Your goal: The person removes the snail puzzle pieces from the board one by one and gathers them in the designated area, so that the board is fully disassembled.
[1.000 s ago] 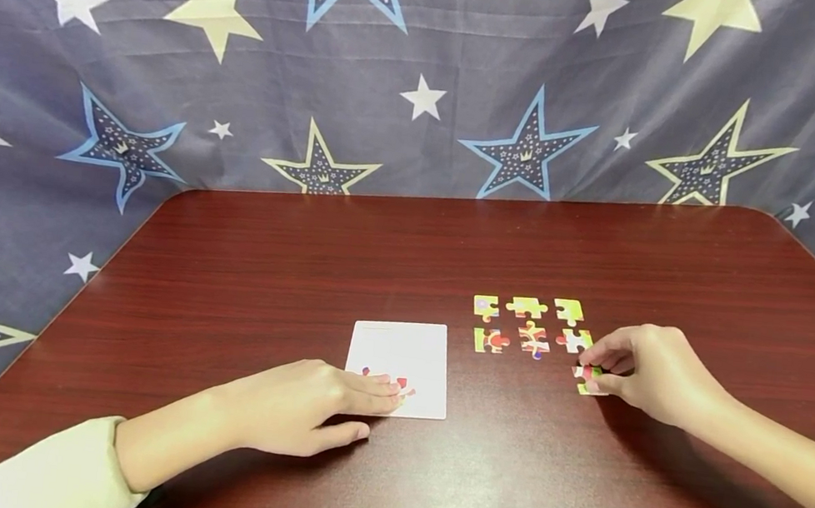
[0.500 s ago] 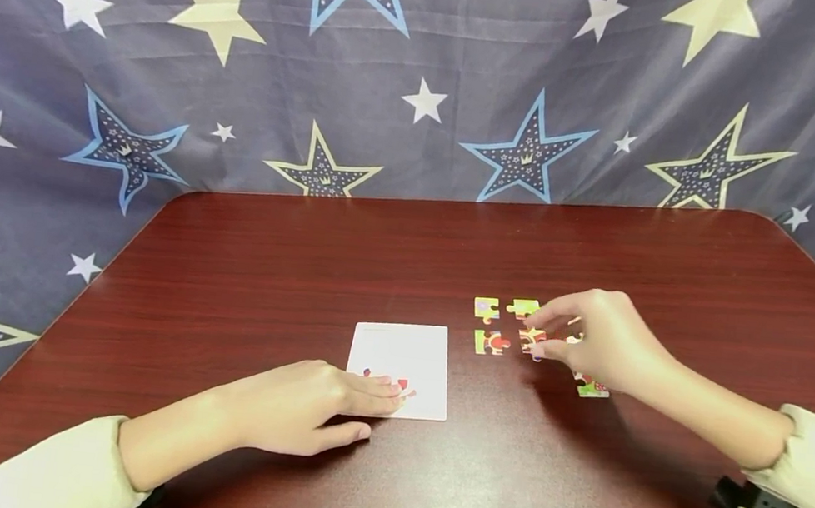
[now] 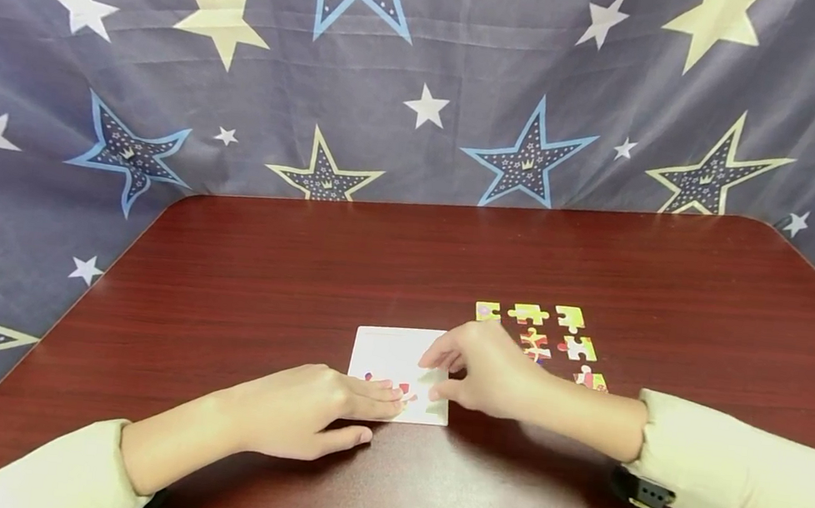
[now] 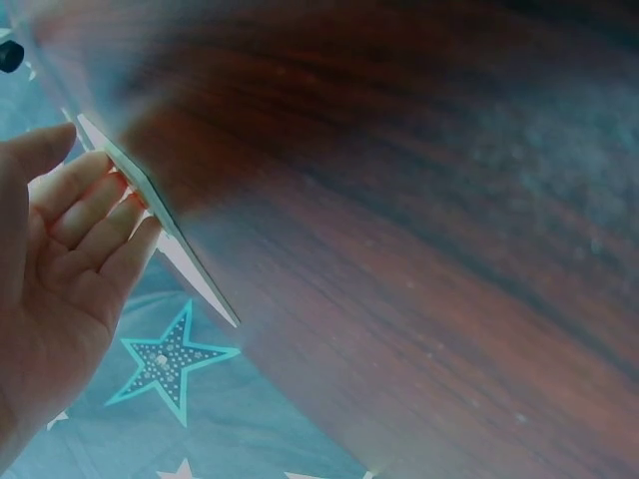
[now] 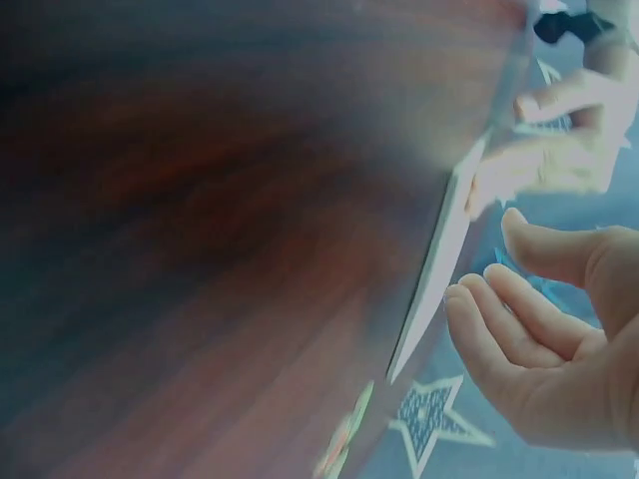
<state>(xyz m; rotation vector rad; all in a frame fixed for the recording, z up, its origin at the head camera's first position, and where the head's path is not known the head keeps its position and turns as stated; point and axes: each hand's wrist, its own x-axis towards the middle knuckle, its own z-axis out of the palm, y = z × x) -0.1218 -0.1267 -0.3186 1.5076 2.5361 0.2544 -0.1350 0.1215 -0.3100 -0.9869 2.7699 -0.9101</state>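
Note:
A white square board (image 3: 389, 347) lies on the table, with small red and blue marks near its front edge. My left hand (image 3: 310, 406) rests its straight fingers on that front left part, hiding some of the marks. Over the board's right side is my right hand (image 3: 499, 373), its thumb and fingers apart. The right wrist view shows nothing between those bent fingers (image 5: 499, 319). To the right of the board are several colourful jigsaw pieces, among them a yellow-green piece (image 3: 570, 318) and a red-and-white one (image 3: 578, 348). My right hand and forearm cover part of the group.
The dark red-brown wooden table (image 3: 285, 265) reaches back to a grey-blue cloth (image 3: 460, 59) printed with stars. A dark wrist strap (image 3: 645, 489) hangs below the right sleeve.
My right hand has moved left from the jigsaw pieces at the far right, past the middle ones, to over the board. My left hand has stayed on the board.

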